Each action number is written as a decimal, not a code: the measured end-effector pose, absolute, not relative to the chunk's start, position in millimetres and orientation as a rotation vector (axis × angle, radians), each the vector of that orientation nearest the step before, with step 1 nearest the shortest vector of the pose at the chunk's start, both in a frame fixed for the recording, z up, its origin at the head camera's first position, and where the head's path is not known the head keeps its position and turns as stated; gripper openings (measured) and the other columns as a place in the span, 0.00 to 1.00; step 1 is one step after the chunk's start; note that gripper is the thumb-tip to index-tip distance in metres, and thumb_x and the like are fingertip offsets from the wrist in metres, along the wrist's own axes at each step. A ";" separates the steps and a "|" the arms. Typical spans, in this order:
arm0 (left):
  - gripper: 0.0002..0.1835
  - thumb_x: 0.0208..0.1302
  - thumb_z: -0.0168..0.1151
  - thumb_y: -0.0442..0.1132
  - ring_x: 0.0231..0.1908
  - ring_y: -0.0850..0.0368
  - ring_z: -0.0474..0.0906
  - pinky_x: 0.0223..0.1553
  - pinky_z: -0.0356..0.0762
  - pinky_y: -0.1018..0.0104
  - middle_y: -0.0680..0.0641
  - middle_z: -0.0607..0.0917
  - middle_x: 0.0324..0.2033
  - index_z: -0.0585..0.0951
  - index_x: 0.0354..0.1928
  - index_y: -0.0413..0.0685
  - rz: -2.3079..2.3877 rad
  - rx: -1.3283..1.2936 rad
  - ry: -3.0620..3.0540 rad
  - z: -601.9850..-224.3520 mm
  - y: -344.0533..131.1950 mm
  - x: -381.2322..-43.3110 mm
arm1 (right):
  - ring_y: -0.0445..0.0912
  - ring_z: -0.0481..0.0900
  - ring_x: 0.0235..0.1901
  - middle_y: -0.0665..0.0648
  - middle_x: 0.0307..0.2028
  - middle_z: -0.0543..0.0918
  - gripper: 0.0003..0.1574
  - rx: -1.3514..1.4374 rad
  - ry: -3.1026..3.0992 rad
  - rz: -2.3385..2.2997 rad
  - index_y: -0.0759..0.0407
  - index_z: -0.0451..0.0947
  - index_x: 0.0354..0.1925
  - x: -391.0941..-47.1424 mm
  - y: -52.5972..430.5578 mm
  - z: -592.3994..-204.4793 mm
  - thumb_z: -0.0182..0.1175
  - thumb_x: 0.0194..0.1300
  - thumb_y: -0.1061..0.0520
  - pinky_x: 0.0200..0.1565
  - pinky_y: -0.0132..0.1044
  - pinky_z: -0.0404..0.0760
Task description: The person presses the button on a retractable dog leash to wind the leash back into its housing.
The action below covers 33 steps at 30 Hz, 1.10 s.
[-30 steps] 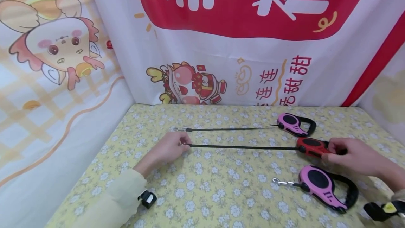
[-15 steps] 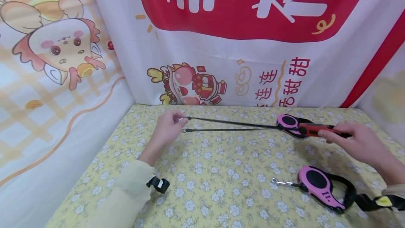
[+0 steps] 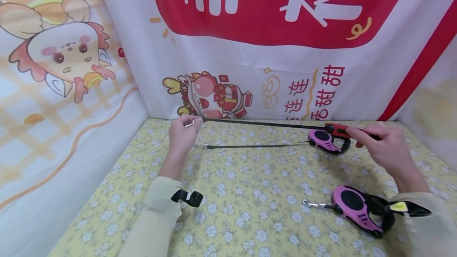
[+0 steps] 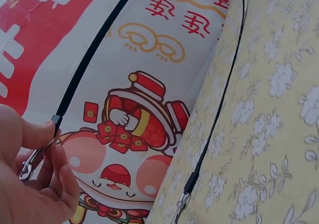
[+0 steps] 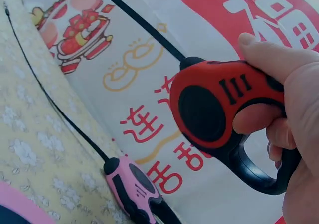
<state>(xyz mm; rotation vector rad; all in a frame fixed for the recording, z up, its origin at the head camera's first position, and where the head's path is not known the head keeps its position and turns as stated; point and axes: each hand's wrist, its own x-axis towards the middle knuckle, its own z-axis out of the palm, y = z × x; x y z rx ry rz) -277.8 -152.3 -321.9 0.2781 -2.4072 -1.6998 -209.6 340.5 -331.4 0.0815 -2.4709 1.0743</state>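
My right hand (image 3: 387,150) grips a red and black retractable dog leash (image 5: 219,99) by its looped handle, the thumb along the top of the casing. The leash is lifted above the flowered tablecloth (image 3: 235,217). From its nose a flat black strap (image 4: 92,55) runs straight across to my left hand (image 3: 183,136). There the thumb and fingers pinch the strap's end at its metal snap clip (image 4: 32,165), which lies partly hidden in the palm. Below, a pink retractable leash (image 3: 321,140) rests on the cloth with its thin black cord (image 3: 246,146) drawn out to the left.
A second pink leash (image 3: 353,207) lies nearer on the right, its clip (image 3: 310,203) pointing left and its handle partly behind my right wrist strap. A printed white and red curtain (image 3: 264,78) hangs along the table's back edge, with another patterned cloth (image 3: 53,138) at the left.
Both hands have raised the red leash off the cloth and carried it toward the back, its strap still stretched between them. The pink leashes stay put.
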 end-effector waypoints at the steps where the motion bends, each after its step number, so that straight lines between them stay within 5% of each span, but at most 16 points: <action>1: 0.14 0.77 0.64 0.45 0.59 0.47 0.80 0.61 0.81 0.50 0.44 0.83 0.58 0.85 0.56 0.46 -1.694 0.266 -2.419 -323.1 -153.2 -278.3 | 0.39 0.66 0.33 0.38 0.25 0.78 0.26 0.083 -2.478 1.066 0.62 0.83 0.24 -210.1 340.3 -331.6 0.67 0.75 0.47 0.30 0.36 0.65; 5: 0.13 0.75 0.67 0.44 0.61 0.45 0.80 0.62 0.80 0.49 0.43 0.85 0.59 0.86 0.54 0.44 -1.654 0.184 -2.446 -326.0 -155.2 -278.3 | 0.40 0.66 0.34 0.39 0.26 0.78 0.24 0.117 -2.501 1.056 0.61 0.84 0.26 -211.1 341.7 -332.2 0.66 0.75 0.47 0.32 0.37 0.64; 12: 0.14 0.73 0.70 0.47 0.52 0.49 0.83 0.49 0.80 0.59 0.44 0.86 0.52 0.87 0.50 0.45 -1.684 0.177 -2.381 -325.5 -154.7 -275.1 | 0.38 0.64 0.34 0.41 0.31 0.78 0.18 0.158 -2.606 0.900 0.59 0.89 0.35 -211.2 347.5 -331.9 0.69 0.72 0.46 0.31 0.37 0.63; 21: 0.11 0.77 0.65 0.43 0.38 0.50 0.84 0.34 0.79 0.66 0.44 0.87 0.47 0.87 0.53 0.47 -1.636 0.169 -2.340 -322.3 -144.9 -272.7 | 0.35 0.64 0.35 0.61 0.40 0.82 0.19 0.146 -2.599 0.781 0.60 0.90 0.38 -211.7 341.3 -332.1 0.71 0.70 0.44 0.31 0.34 0.64; 33: 0.13 0.83 0.55 0.44 0.34 0.60 0.80 0.33 0.74 0.67 0.49 0.80 0.50 0.81 0.60 0.49 -1.728 0.243 -2.287 -314.2 -139.8 -268.2 | 0.33 0.64 0.39 0.53 0.39 0.81 0.18 0.189 -2.493 0.845 0.64 0.91 0.38 -212.3 331.1 -334.4 0.75 0.66 0.48 0.34 0.32 0.65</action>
